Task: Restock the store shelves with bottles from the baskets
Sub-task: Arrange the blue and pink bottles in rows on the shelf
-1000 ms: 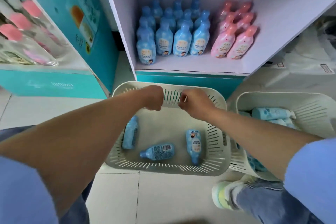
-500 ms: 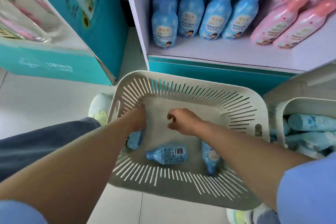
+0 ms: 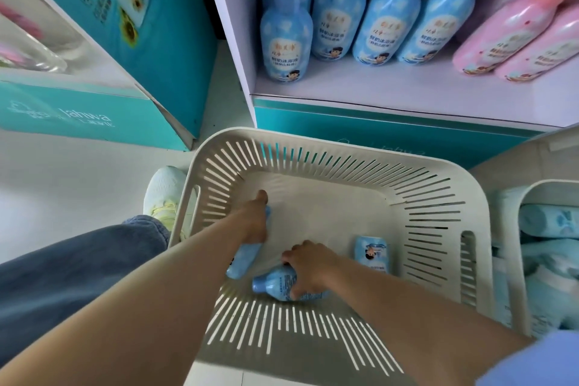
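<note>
Inside the basket (image 3: 344, 150), right hand (image 3: 308, 269) grips 1 lying bottle (image 3: 272, 282) (cap leftward).

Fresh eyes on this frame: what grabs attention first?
Both bare arms plunge into the cream slatted plastic basket on the floor. The left hand rests on a light blue plastic bottle lying by its left wall, and the right hand grips a second blue bottle lying near the front. Above, on the white shelf, upright blue bottles stand in rows left of pink bottles.
</note>
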`<state>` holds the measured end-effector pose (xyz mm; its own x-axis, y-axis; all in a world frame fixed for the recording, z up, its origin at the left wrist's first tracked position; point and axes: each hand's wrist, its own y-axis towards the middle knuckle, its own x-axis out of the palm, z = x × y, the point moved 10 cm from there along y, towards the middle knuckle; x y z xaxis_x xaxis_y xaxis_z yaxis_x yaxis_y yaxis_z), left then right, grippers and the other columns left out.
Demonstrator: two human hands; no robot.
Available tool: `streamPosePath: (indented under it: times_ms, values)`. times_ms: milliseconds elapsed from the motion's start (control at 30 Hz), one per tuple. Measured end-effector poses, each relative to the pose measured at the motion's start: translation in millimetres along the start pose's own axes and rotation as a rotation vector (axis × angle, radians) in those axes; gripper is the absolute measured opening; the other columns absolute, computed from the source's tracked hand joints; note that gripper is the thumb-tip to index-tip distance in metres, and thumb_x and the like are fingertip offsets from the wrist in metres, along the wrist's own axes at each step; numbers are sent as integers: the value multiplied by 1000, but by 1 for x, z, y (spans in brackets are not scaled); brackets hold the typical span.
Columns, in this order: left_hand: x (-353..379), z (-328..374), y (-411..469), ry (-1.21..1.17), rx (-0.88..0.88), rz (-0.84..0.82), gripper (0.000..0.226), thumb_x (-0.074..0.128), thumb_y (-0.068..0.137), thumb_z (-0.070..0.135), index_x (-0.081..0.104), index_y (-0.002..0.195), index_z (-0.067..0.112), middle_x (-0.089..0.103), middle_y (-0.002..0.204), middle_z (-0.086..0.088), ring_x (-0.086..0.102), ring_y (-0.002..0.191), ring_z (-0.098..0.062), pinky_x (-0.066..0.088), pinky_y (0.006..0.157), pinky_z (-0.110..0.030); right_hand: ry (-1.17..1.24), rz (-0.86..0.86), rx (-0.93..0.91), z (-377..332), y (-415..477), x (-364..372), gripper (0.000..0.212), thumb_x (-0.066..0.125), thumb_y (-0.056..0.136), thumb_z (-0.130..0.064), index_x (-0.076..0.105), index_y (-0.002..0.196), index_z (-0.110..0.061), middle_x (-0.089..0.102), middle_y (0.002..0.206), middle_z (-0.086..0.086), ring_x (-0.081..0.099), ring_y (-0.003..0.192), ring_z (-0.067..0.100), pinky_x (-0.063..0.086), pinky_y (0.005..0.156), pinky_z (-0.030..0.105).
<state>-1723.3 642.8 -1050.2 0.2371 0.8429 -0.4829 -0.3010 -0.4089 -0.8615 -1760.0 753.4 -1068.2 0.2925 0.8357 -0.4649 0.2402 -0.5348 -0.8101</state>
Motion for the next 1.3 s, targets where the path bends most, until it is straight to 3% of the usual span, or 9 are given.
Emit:
streamPosePath:
  times_ms: [133,367,533,600,700,833,1000,1167,1300]
  values:
    - [1,2,-5,21,17,0,79,65,78,9,20,143,11,50,128,-17,58,108,-32,52,83,-36,-8,-28,45,3,2,4,59,75,73,-34,53,124,-12,57,118,10,56,106,27,47,92,37]
    - [-23,28,-25,165,106,39,54,74,74,27,51,121,14,55,123,-9,58,107,-27,48,77,-31,179,56,154,47,-24,-35,51,77,67,-29,56,110,-10,57,101,6,58,86,25,45,67,29]
    - [-55,71,-65,265,204,118,47,74,77,32,57,116,12,59,121,-7,56,111,-26,48,86,-33,429,122,215,72,-75,-74,50,75,68,-22,49,110,-16,59,104,2,58,90,23,48,70,31]
    - [-72,86,-92,261,236,134,46,73,79,29,58,117,8,59,122,-10,58,107,-27,49,76,-30,495,146,211,72,-102,-86,48,75,71,-21,52,113,-15,62,110,3,59,97,23,49,80,33]
    - [-101,96,-133,159,249,154,35,76,77,21,60,105,6,57,119,-15,64,91,-32,53,54,-33,846,178,186,67,-140,-94,47,71,77,-8,54,120,-16,63,113,2,57,106,22,44,94,35]
    - [-130,103,-197,42,243,212,36,77,76,24,60,102,6,52,115,-17,68,89,-43,60,65,-47,1380,197,65,57,-186,-100,42,66,70,-2,56,106,-22,63,101,6,57,100,23,44,92,41]
    - [-150,109,-261,-130,249,300,39,69,83,30,64,108,0,60,112,-22,70,86,-41,59,76,-47,1786,442,-7,40,-237,-128,25,68,75,-23,57,94,-11,62,91,11,60,85,25,50,76,41]
    - [-157,104,-284,-323,281,391,34,71,82,27,66,105,2,64,105,-21,70,81,-40,60,73,-47,1821,678,60,37,-260,-151,21,66,84,-30,53,86,-13,57,76,9,58,69,21,52,71,32]
    - [-158,100,-283,-310,267,419,33,69,83,28,66,105,4,66,102,-17,72,79,-37,60,75,-43,1902,897,167,64,-268,-162,30,67,86,-33,50,98,-11,64,89,16,65,76,28,56,71,41]
